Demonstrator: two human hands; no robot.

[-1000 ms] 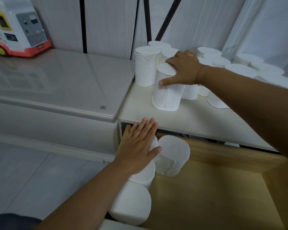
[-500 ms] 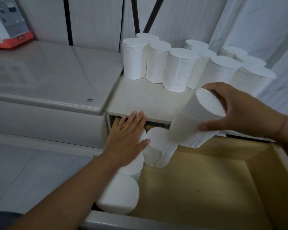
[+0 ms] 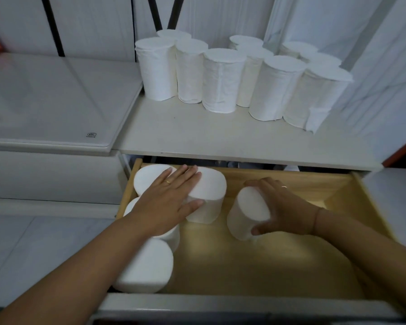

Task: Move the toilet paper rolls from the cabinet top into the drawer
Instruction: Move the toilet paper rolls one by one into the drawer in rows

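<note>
Several white toilet paper rolls [image 3: 219, 80] stand upright at the back of the white cabinet top [image 3: 197, 137]. Below it the wooden drawer [image 3: 279, 261] is pulled out. My right hand [image 3: 284, 208] is shut on a toilet paper roll [image 3: 246, 213], tilted and low inside the drawer near its middle. My left hand [image 3: 169, 202] lies flat, fingers spread, on top of upright rolls [image 3: 209, 184] packed along the drawer's left side. One more roll [image 3: 148, 268] stands at the drawer's front left corner.
A glossy white surface [image 3: 52, 102] adjoins the cabinet top on the left. White curtains [image 3: 373, 55] hang at the back right. The drawer's front rail [image 3: 244, 306] runs across the bottom. The drawer's right half shows bare wood.
My right hand has carried the roll from above the drawer's back edge down into the drawer. The left hand stays on the rolls at the left. The camera has tilted downward.
</note>
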